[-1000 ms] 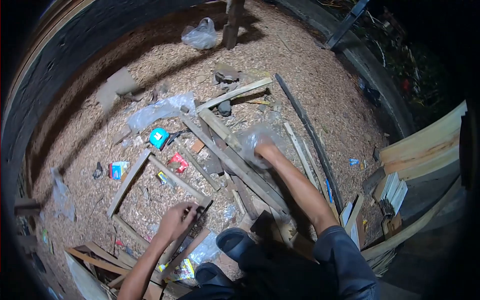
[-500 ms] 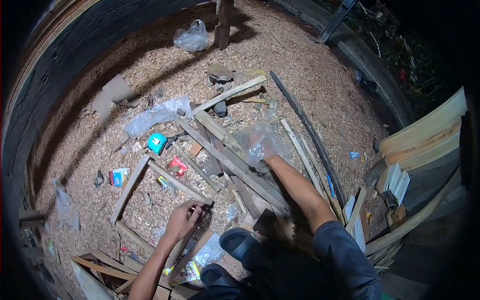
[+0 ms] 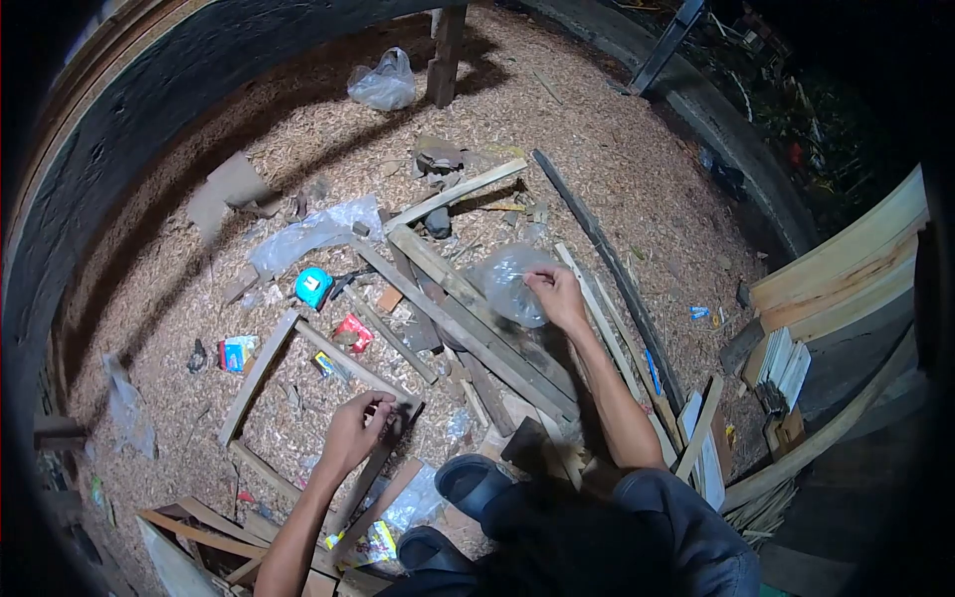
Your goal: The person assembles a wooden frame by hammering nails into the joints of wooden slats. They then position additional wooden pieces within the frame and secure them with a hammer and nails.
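My right hand is pinched over the right side of a clear plastic bag, which sits on the wooden pieces; whatever the fingertips hold is too small to make out. My left hand is closed, thumb and fingers curled together, beside the near right corner of a wooden frame. Its grip is partly hidden, and a dark patch shows by that corner. The frame lies on the ground, made of narrow wood strips. Between the hands runs a long wooden batten.
A turquoise tape measure lies past the frame, near a red packet and a blue packet. Wood shavings cover the ground. Boards lean at the right. A dark strip and a blue pen lie right of my hand.
My right hand has come up out of the plastic bag and moved right, its fingers now pinched in view. My left hand has shifted slightly left from the frame's corner.
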`<state>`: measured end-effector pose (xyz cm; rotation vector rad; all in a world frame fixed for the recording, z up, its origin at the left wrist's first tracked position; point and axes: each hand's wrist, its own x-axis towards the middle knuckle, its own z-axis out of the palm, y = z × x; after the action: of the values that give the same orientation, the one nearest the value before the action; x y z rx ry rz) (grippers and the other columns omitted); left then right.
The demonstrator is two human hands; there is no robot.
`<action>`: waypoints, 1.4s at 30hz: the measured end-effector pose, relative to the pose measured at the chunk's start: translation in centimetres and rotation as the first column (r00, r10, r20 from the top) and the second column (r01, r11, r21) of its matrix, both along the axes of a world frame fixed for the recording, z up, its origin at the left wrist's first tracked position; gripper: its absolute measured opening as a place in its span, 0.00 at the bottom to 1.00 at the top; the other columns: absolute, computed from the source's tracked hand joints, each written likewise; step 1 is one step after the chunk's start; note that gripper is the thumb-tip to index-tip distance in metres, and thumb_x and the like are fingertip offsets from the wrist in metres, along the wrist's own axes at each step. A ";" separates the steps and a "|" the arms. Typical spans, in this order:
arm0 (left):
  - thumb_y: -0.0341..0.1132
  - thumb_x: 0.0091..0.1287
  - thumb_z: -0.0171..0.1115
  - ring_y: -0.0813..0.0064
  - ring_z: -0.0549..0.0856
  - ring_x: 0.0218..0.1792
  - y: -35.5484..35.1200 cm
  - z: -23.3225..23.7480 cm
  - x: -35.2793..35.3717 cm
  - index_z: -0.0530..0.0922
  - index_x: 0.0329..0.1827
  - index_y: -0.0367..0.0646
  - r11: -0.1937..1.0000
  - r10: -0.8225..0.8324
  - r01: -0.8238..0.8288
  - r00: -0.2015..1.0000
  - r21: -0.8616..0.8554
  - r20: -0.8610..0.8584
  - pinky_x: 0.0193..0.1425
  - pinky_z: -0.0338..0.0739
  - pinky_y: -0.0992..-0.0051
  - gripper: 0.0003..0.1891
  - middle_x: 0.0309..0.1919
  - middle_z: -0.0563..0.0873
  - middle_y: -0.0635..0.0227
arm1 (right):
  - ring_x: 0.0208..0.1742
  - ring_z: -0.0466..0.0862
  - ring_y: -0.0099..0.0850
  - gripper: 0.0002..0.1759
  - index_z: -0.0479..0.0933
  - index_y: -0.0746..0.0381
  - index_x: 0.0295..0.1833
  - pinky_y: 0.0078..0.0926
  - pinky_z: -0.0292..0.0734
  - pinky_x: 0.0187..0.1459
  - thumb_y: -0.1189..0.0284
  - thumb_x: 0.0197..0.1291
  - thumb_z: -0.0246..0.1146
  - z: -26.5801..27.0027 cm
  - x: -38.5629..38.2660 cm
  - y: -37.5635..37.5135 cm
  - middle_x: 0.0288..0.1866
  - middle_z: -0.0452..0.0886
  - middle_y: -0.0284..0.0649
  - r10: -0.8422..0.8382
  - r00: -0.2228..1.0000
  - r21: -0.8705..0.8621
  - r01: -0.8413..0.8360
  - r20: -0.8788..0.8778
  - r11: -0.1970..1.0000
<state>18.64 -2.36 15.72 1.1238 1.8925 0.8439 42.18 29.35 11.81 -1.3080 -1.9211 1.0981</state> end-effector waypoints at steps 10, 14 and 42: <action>0.37 0.72 0.58 0.62 0.88 0.38 -1.6 -1.2 -1.0 0.82 0.51 0.37 0.999 0.050 -0.049 0.998 -0.010 0.031 0.45 0.80 0.67 0.14 0.38 0.88 0.53 | 0.30 0.81 0.20 0.09 0.77 0.70 0.48 0.17 0.76 0.30 0.77 0.65 0.62 -0.1 -0.7 -1.4 0.37 0.86 0.41 -0.074 0.935 -0.347 -0.054 -0.346 0.936; 0.38 0.72 0.57 0.63 0.88 0.38 -3.3 -1.6 -1.6 0.82 0.52 0.37 0.995 0.092 -0.092 0.995 -0.026 0.034 0.45 0.80 0.68 0.14 0.38 0.88 0.53 | 0.33 0.83 0.22 0.10 0.77 0.70 0.49 0.17 0.79 0.34 0.76 0.67 0.62 3.3 -1.1 -4.6 0.37 0.85 0.40 -0.136 0.913 -0.268 0.031 -0.385 0.963; 0.36 0.69 0.58 0.46 0.84 0.37 -7.7 -4.1 -1.9 0.82 0.40 0.37 0.907 0.415 -0.418 0.863 0.054 -0.288 0.41 0.77 0.56 0.10 0.35 0.85 0.49 | 0.28 0.81 0.19 0.06 0.84 0.67 0.42 0.14 0.77 0.28 0.76 0.65 0.63 -8.6 -17.9 -18.9 0.33 0.85 0.35 0.233 0.841 -0.716 -0.539 -0.488 0.443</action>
<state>16.73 -10.03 11.64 0.8773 2.4433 0.9347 24.24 10.49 3.24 -0.9555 -1.4587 2.5553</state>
